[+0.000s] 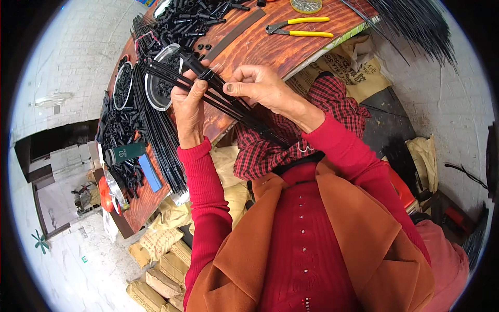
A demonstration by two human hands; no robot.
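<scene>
Black rod bundle (pixel 228 106) clamped in left hand (pixel 189 106), right hand (pixel 260 86) pinching small fitting (pixel 208 74); loose grip risks rods fanning, sliding off worktop (pixel 270 49) edge.

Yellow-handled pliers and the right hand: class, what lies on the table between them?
Only bare wooden tabletop separates the pliers from the right hand, as the head view shows.

Two hands — left (pixel 188 106), right (pixel 260 86). One pair of yellow-handled pliers (pixel 299 27) on one wooden bench (pixel 283 52). Two clear round dishes (pixel 162 78), one green bottle (pixel 127 153) — small black parts (pixel 192 21) too many to count.
</scene>
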